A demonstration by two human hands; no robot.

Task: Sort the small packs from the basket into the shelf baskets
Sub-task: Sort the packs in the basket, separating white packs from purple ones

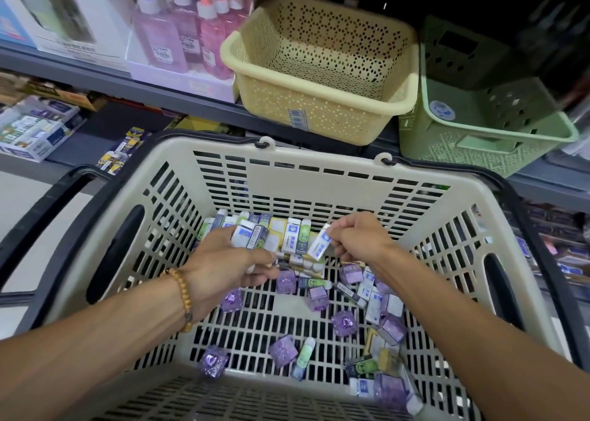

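A white pack [320, 242] is pinched between the curled fingers of the right hand [357, 240], raised above the floor of the basket [319, 178]. A stack of packs [255, 234] is gripped in the left hand [223, 267], its fingers wrapped round them; a bead bracelet [183, 296] is worn on that wrist. More packs [287, 226] are piled against the basket's far wall, and purple cubes [284, 352] and other small packs are scattered over the slatted floor, mostly to the right. On the shelf [178, 95] beyond, a cream basket [322, 66] is set beside a green basket [485, 114]. Glue bottles [198, 21] are seen to the left of them.
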